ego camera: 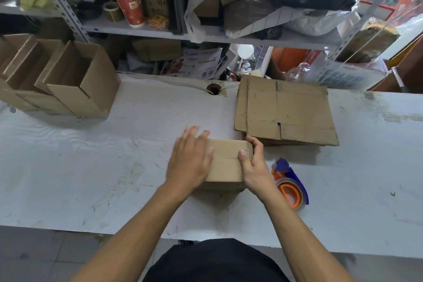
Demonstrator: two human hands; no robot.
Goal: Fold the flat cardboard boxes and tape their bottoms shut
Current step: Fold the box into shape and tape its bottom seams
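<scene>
**Flaps pressed down on a small brown box**

The box (225, 162), plain brown cardboard with 2 flaps meeting at a seam, sits on the white table (91, 155). The left hand (190, 162) lies flat, fingers straight; the right hand (253, 162) grasps its right edge.

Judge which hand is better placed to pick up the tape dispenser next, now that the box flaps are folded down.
Right, probably. The tape dispenser lies on the table just beside the right hand. The left hand lies flat across the box flaps and could hold them closed.
</scene>
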